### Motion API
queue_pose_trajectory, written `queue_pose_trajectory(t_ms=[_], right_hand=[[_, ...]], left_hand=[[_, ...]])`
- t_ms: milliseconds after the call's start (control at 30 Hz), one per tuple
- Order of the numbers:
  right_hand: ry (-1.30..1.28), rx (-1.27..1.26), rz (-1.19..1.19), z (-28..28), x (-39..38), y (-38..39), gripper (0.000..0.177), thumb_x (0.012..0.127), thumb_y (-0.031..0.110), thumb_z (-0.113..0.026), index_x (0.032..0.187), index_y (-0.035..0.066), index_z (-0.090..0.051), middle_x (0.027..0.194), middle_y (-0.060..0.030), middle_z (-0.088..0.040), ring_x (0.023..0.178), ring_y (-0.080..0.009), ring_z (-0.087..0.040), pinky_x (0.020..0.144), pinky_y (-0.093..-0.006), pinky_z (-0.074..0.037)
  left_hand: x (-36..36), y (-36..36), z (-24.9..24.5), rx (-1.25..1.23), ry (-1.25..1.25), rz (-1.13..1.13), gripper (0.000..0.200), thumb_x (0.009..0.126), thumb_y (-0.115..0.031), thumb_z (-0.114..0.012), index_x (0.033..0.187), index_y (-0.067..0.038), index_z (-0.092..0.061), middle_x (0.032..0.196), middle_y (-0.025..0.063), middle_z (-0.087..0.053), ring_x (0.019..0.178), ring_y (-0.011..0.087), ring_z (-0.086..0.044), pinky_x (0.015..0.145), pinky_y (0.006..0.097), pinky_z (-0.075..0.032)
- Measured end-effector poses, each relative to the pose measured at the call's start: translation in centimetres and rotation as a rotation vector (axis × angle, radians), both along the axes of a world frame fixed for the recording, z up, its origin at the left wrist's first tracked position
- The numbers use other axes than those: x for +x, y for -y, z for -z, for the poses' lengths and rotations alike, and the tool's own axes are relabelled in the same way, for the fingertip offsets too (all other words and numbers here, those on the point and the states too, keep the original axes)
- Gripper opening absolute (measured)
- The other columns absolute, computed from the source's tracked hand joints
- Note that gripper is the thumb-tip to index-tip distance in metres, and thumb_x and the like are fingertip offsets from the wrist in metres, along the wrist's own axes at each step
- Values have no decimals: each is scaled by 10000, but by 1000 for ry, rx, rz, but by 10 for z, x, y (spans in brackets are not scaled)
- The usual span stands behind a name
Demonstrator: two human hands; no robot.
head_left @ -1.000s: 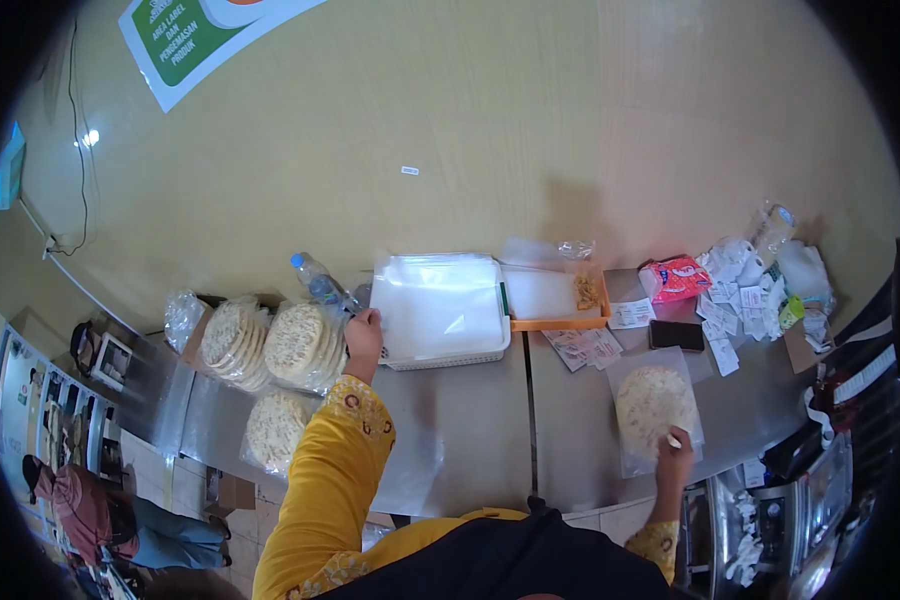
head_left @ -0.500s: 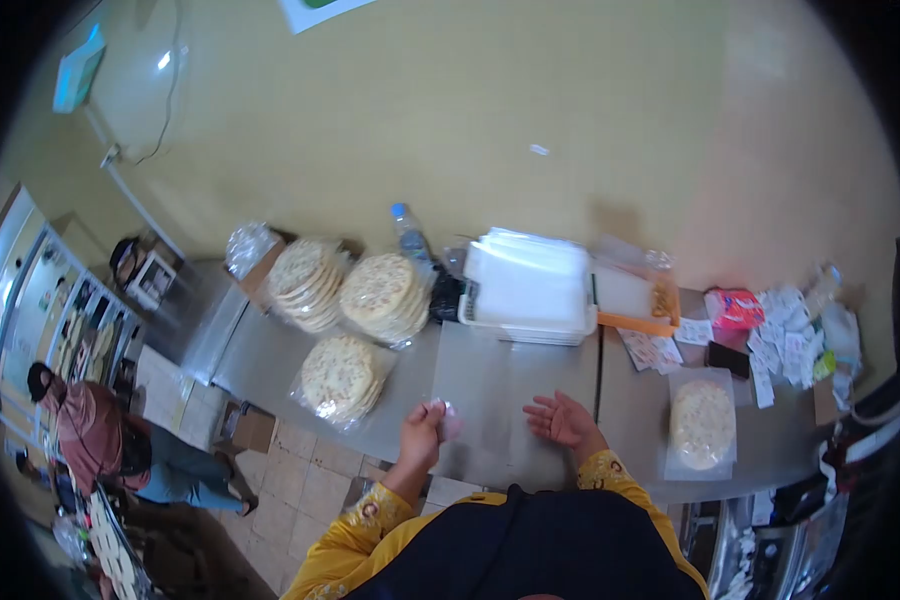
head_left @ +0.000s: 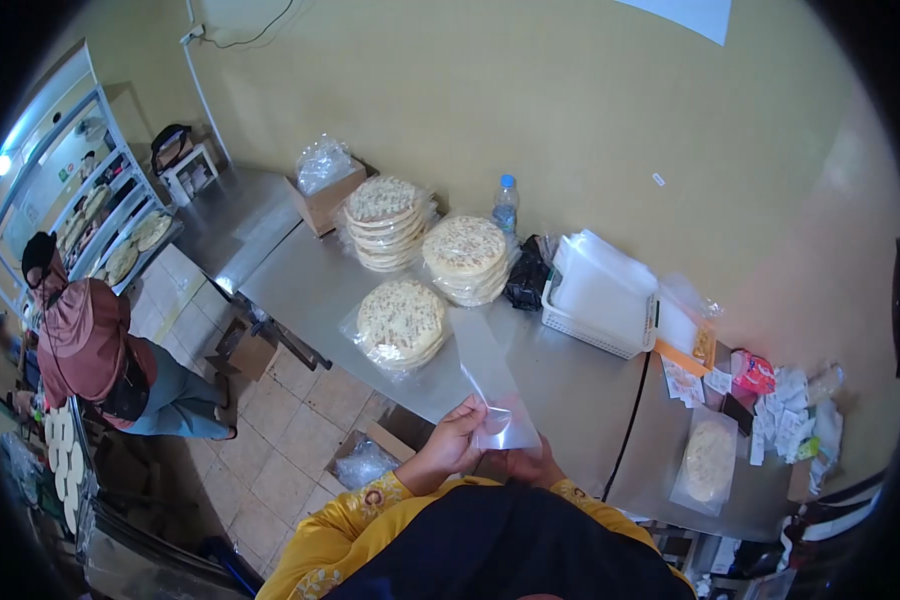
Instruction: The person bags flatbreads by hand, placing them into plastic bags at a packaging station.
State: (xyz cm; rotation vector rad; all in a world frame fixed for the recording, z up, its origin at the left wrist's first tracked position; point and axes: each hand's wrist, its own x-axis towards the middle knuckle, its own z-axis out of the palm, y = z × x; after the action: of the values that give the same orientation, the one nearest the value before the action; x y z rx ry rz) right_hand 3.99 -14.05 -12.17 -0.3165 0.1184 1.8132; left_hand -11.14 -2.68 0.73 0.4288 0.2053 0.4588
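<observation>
A clear plastic bag [head_left: 494, 385] hangs between my two hands above the table's front edge. My left hand [head_left: 456, 436] pinches its left side, thumb and fingers pressed together. My right hand [head_left: 526, 462] is at the bag's lower right, partly seen through the plastic, with its fingers closed on it. Beyond them lies a short stack of bagged round flatbreads [head_left: 401, 322]. Behind that stand a taller bagged stack [head_left: 384, 222] and another bagged stack [head_left: 465, 258].
White sheets [head_left: 598, 285] fill a white basket [head_left: 597, 331]; a bottle [head_left: 506, 205] and black bag [head_left: 527, 277] stand beside it. A bagged flatbread [head_left: 709, 461] lies right, near papers [head_left: 782, 410]. Another person [head_left: 95, 345] stands at the left. An open box [head_left: 327, 195] holds plastic.
The view has turned left. My right hand has come over to my left and closed on the plastic. The clear bag now stretches up from both hands; the small pinkish item no longer shows.
</observation>
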Motion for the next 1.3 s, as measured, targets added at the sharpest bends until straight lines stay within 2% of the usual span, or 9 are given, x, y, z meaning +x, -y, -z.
queue_pose_trajectory(t_ms=[33,200,367,500,700,800,1000,1100,1300], right_hand=[[-103,19,23,35,11,-1,454,919,339,-481,1215,-5,-483,1068,-174,-615,959,-288,-614,800,-382,-511],[548,45,242,24,49,2,260,879,196,-585,1055,4,-582,985,-109,-640,860,-206,-633,746,-345,-530],[909,151,31,-116,36,-24,181,848,137,-629,970,4,-612,883,-108,-662,788,-192,-645,683,-331,-538],[1405,231,-288,-155,1,-69,142,789,145,-701,817,15,-650,751,-94,-661,664,-162,-643,600,-279,-527],[1622,675,-956,-168,-95,-119,251,760,221,-739,659,28,-613,588,-43,-597,528,-107,-567,500,-249,-454],[1835,1021,-912,-168,-115,-133,336,784,284,-721,612,37,-573,524,-12,-522,483,-88,-491,462,-261,-399],[1874,823,-793,-185,-121,-156,463,848,386,-605,605,0,-522,494,-118,-469,453,-180,-445,473,-359,-377],[2037,904,-757,-188,-130,-158,419,860,353,-570,621,9,-552,531,-142,-511,497,-267,-513,517,-402,-410],[2339,1049,-808,-176,-139,-149,213,793,264,-596,742,58,-620,745,-142,-627,715,-353,-607,628,-446,-469]], left_hand=[[-7,-1,-1,4,9,-14,116,966,-139,-407,970,-58,-489,1231,145,-522,1076,250,-549,936,413,-451],[-69,-23,28,290,-89,-138,88,958,-150,-454,947,-69,-485,1060,90,-569,942,164,-559,846,316,-453],[-141,-40,116,642,-710,-145,149,901,-96,-546,1030,-46,-488,1005,77,-548,907,134,-545,761,260,-449],[-156,-26,64,796,-756,-389,440,890,-135,-578,1270,-21,-388,1234,120,-459,1123,211,-482,940,346,-413],[-161,-41,-38,1733,-638,-644,313,826,-97,-614,1120,-55,-516,1176,129,-520,1122,298,-503,969,402,-382],[-173,-48,-34,1910,-778,-345,195,801,-82,-610,985,-71,-546,1086,124,-567,1049,302,-546,908,392,-428],[-205,-41,-22,1348,-936,-286,180,777,11,-589,921,-83,-537,1035,140,-605,967,313,-599,780,353,-495],[-216,-49,-17,1699,-763,-354,290,735,37,-582,999,-83,-563,1037,120,-626,922,328,-614,778,375,-499],[-216,-48,5,1666,-1021,-85,455,718,16,-530,1147,-114,-607,1093,119,-631,956,317,-609,818,371,-492]])
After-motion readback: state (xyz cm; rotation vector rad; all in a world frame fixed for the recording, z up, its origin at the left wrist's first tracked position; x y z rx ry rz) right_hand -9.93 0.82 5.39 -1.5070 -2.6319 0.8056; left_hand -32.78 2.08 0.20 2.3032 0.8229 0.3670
